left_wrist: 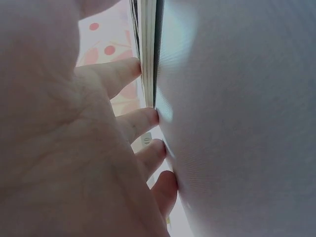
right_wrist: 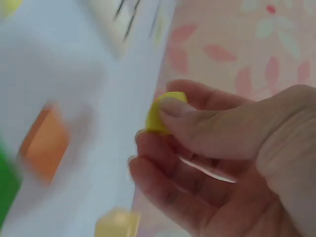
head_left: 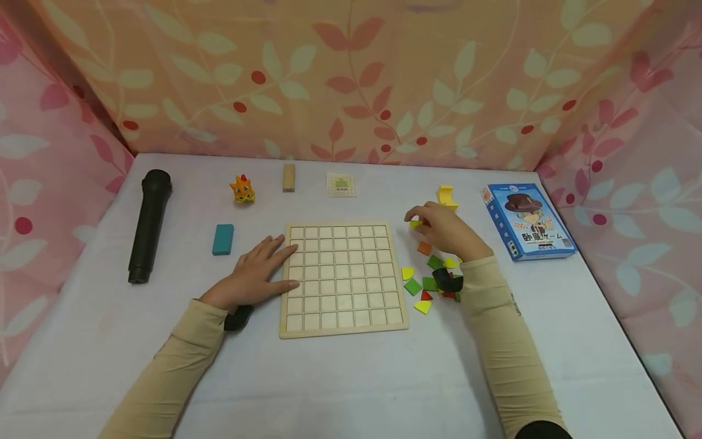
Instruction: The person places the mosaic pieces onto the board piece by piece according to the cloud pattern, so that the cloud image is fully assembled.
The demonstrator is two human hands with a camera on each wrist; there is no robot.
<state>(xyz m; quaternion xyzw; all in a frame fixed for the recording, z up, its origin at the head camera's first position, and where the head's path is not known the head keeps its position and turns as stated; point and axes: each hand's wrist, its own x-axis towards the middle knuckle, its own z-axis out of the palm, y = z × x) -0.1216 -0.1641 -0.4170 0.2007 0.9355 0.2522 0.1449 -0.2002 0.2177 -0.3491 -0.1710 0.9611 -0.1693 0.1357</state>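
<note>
Yellow is the piece (right_wrist: 154,117) the right hand (head_left: 443,225) is pinching, while the left hand (head_left: 248,275), spread, is touching the board (head_left: 344,284).

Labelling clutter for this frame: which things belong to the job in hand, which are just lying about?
Likely job: grid board, left hand on its edge; yellow piece, pinched by right hand; loose coloured pieces; perhaps small gridded card.

Apparently lying about: black microphone-shaped object; orange toy figure; wooden block; teal block; yellow curved block; blue box.
</note>
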